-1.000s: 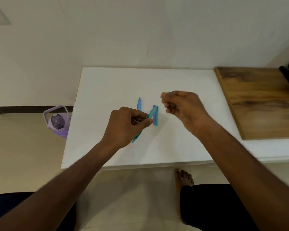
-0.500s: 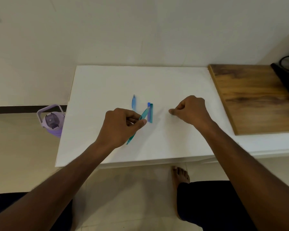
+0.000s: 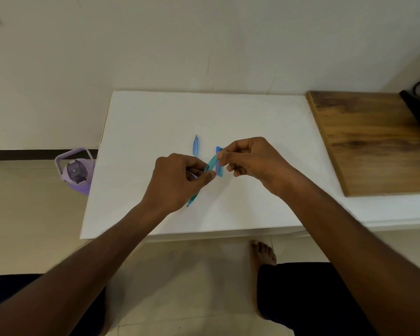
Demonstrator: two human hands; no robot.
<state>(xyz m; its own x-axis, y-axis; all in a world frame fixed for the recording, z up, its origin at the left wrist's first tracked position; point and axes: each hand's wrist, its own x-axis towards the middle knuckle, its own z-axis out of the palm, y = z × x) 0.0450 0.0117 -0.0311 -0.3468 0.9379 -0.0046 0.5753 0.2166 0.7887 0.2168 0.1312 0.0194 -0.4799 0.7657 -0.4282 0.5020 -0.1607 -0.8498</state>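
Right hand [image 3: 250,158] has left the white counter [image 3: 155,117] and now pinches the far end of the translucent teal plastic pen barrel [image 3: 210,163]. Left hand [image 3: 177,180] grips the barrel mid-length, just above the counter. Probably a part is going into that end. Anything between the right fingertips is hidden. A short blue pen piece [image 3: 220,169] and a slim blue cap [image 3: 196,146] lie beyond, their details unclear.

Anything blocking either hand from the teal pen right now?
Nothing visible. The left hand grips the teal pen at mid-barrel and the right hand pinches its upper end. A short blue piece lies on the white table behind the pen, and a small blue part farther left. Neither is in the way.
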